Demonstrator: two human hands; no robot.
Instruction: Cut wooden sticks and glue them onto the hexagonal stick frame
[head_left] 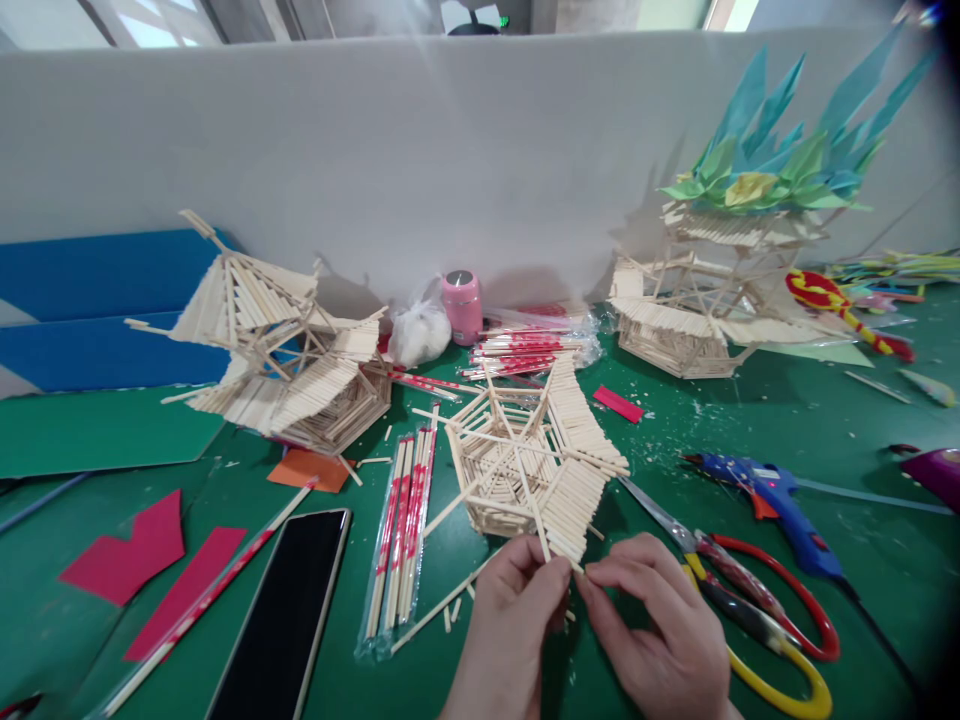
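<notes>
A polygonal frame model built of thin wooden sticks (510,455) stands before me, part of its right side covered by a slatted stick roof (581,430). My left hand (517,610) is closed at its near corner, thumb and forefinger pinching the end of a long stick (534,500) that runs across the top. Beside it, the fingertips of my right hand (652,620) pinch a short wooden stick (576,567) at the roof's near edge. Both hands hide the corner's underside. Cut stick bits (452,612) lie left of my left hand.
Scissors (750,590) and a blue glue gun (772,495) lie to the right. On the left are a phone (281,615), wrapped chopsticks (401,530) and another stick model (292,360). A paper-topped model (690,320) and a pink jar (462,305) stand behind.
</notes>
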